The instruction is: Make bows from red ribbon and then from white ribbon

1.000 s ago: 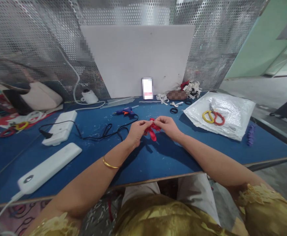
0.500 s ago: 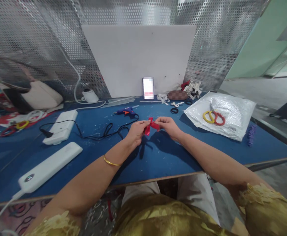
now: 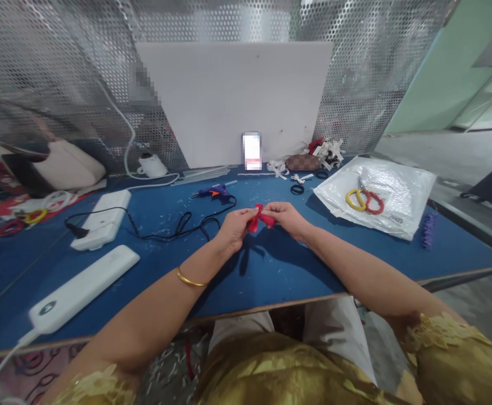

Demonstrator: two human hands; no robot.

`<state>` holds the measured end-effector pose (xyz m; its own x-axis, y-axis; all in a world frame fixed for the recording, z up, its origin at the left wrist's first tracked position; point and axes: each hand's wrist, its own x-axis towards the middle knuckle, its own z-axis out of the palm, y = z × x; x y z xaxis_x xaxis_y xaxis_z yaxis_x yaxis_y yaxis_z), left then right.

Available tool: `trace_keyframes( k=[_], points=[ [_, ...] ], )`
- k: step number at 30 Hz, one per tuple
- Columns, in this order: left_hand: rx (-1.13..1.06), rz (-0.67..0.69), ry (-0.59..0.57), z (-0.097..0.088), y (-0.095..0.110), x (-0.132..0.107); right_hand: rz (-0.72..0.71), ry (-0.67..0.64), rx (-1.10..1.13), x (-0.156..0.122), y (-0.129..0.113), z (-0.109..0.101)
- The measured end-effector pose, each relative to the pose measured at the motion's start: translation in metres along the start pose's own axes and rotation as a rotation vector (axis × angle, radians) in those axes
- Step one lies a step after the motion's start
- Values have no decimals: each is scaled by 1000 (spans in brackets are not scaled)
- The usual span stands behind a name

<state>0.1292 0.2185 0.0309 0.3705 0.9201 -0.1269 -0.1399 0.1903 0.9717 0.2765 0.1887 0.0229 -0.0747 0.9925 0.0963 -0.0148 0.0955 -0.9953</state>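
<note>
A small red ribbon bow (image 3: 254,224) is held up over the middle of the blue table, between my two hands. My left hand (image 3: 234,229) pinches its left side with thumb and fingertips. From the other side, my right hand (image 3: 287,218) pinches the bow near its centre and right loop. My fingertips cover part of the knot, so its form there is hidden. Beyond my left hand lies a blue glue gun (image 3: 217,191) with an orange trigger, its black cord running left. Two black hair ties and a white ribbon bow (image 3: 302,178) lie past my right hand.
Scissors (image 3: 364,201) with yellow and red handles rest on a white bubble mailer (image 3: 380,174) at right. White power strips (image 3: 85,287) and cords occupy the left, with a handbag (image 3: 68,163) behind. A lit phone (image 3: 252,151) leans against a white board (image 3: 246,95).
My right hand has shifted slightly inward on the bow, its fingertips now closer to the centre. My left hand keeps its pinch. The whole view has moved a little.
</note>
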Motion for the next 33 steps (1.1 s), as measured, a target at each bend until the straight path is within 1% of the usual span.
trace_keyframes(
  k=[2, 3, 6, 8, 12, 14, 19, 23, 26, 28, 31, 33],
  points=[
    [-40, -59, -25, -1, -1, 1, 50, -11, 27, 1, 1, -1],
    [-20, -48, -36, -1, 0, 0, 51, -2, 28, 1, 1, -1],
    [114, 71, -59, -1, 1, -3, -51, 58, -5, -1, 0, -1],
    [153, 104, -67, 0, 1, -5, -117, 108, -30, -1, -2, 0],
    [47, -3, -76, 0, -1, -5, -151, 227, -14, -2, -6, 0],
    [57, -5, -81, 0, -1, -5, -150, 252, 7, -2, -7, 1],
    [197, 127, -31, 1, -2, -6, -89, 246, 50, -3, -4, 3],
    [284, 235, -41, 4, -2, -8, -9, 243, 105, -1, 2, 4],
    [323, 253, -40, 6, -3, -9, 47, 249, 130, 2, 8, 3],
    [348, 258, -19, 7, -4, -9, 58, 236, 143, 2, 9, 3],
    [356, 275, 45, 5, -6, -7, 46, 141, 190, 0, 6, 4],
    [329, 268, 81, 4, -7, -6, 31, 94, 182, -2, 3, 5]
  ],
)
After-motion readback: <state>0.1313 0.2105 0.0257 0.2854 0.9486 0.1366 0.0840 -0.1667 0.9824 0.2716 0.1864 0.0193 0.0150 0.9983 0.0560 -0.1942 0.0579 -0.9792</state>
